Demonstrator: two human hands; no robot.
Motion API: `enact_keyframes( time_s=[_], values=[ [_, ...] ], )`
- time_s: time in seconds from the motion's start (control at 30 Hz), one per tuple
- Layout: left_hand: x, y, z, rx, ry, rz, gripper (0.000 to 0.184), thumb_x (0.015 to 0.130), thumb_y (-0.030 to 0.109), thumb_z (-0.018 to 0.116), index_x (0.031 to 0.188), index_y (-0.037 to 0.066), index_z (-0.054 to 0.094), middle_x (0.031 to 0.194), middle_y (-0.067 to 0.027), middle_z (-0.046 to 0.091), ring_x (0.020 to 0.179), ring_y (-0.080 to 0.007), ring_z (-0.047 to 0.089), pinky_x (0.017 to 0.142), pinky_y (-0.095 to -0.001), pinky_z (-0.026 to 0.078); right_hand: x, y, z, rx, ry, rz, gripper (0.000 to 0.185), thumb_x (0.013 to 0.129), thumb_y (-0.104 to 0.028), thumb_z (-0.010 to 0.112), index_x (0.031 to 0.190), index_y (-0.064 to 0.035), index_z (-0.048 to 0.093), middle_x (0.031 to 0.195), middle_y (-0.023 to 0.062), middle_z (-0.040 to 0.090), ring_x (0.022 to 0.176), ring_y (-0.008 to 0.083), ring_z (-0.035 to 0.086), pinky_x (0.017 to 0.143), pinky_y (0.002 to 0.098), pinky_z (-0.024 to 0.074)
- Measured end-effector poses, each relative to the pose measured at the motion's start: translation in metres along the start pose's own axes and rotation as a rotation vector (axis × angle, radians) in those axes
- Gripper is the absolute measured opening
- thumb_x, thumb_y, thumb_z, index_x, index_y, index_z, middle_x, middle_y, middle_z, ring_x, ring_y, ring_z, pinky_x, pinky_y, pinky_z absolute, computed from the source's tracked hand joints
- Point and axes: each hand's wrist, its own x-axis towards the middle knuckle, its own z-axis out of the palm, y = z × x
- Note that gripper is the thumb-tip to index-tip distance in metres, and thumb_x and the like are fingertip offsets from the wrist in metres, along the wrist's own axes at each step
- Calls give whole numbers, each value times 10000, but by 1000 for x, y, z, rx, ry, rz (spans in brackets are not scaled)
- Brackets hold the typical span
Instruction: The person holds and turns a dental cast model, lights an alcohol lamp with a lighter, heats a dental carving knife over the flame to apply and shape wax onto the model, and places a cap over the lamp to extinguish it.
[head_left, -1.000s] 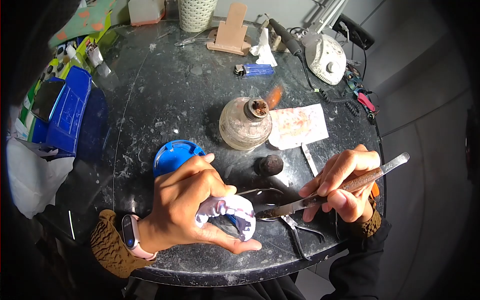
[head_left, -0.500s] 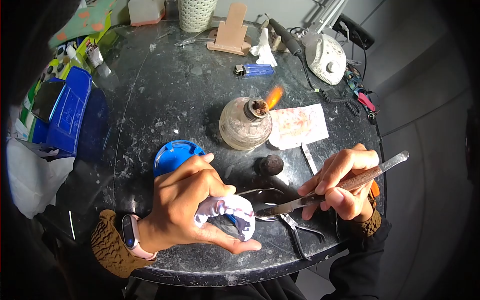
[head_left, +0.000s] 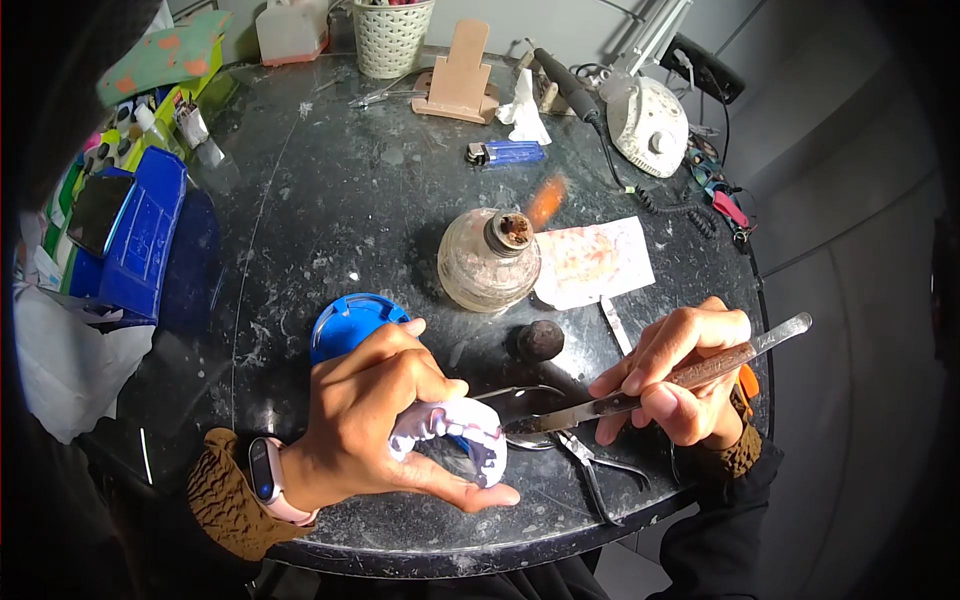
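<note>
In my left hand [head_left: 375,420] is a white dental cast [head_left: 468,425], gripped along its curved arch, with the row of teeth showing and pinkish marks on it. My right hand [head_left: 685,375] is closed around the brown handle of a wax knife [head_left: 715,368]. The knife's dark blade points left, and its tip is at the cast's right edge; I cannot tell whether it touches. Under the blade lie pliers [head_left: 590,462] with dark handles. A blue round dish [head_left: 355,322] sits partly behind my left hand.
A glass spirit burner [head_left: 488,262] with an orange flame stands mid-table, a stained white sheet [head_left: 595,262] beside it. Nearer me is a dark round cap [head_left: 540,341]. Farther back are a blue lighter [head_left: 506,152] and a white control unit [head_left: 650,128]. A blue box [head_left: 145,240] stands left.
The whole view has shifted slightly, with the table objects a little lower. Both hands keep their holds, and the knife tip stays at the cast's right edge.
</note>
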Motion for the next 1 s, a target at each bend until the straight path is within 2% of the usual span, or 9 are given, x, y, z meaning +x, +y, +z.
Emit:
enact_keyframes(
  time_s=[0.23, 0.6, 0.7, 0.83, 0.93, 1.0],
  values=[
    [0, 0, -1, 24, -9, 13, 805, 337, 606, 893, 783, 46, 524, 654, -32, 557, 669, -181, 587, 817, -396, 503, 0, 1, -2, -18, -14, 21, 201, 789, -140, 634, 706, 26, 557, 685, 258, 654, 460, 178, 645, 376, 220, 504],
    [0, 0, -1, -1, 0, -3, 808, 336, 612, 893, 782, 48, 523, 656, -32, 547, 670, -179, 582, 781, -373, 503, -1, -1, -2, 1, -35, 39, 200, 786, -135, 624, 693, 27, 552, 686, 255, 655, 458, 171, 644, 381, 222, 512],
    [-2, -1, 0, -15, 5, -19, 805, 336, 604, 896, 782, 48, 523, 671, -37, 554, 674, -181, 585, 775, -362, 505, 0, -6, -4, 96, -59, 82, 88, 763, -9, 627, 716, 54, 587, 696, 188, 670, 583, 212, 689, 500, 265, 570],
    [0, 0, -2, 45, 10, 17, 785, 350, 587, 902, 784, 52, 526, 694, -45, 565, 685, -186, 595, 789, -364, 508, -2, -4, -12, 153, 103, 33, 132, 815, -40, 578, 730, 57, 548, 678, 209, 656, 545, 234, 676, 466, 296, 567],
    [-1, -1, -1, 3, 33, -9, 762, 365, 570, 906, 783, 57, 527, 684, -43, 564, 689, -187, 600, 824, -385, 507, -2, 13, -34, 148, 311, -33, 200, 878, -146, 557, 782, 20, 501, 543, 106, 539, 439, 215, 606, 400, 304, 527],
    [-1, -1, -2, 10, 19, -3, 741, 376, 545, 913, 790, 61, 534, 680, -39, 561, 687, -184, 601, 854, -417, 509, -2, 22, -43, 44, 460, -13, 217, 900, -188, 539, 829, 15, 504, 542, 85, 505, 422, 218, 578, 418, 312, 518]
  ],
)
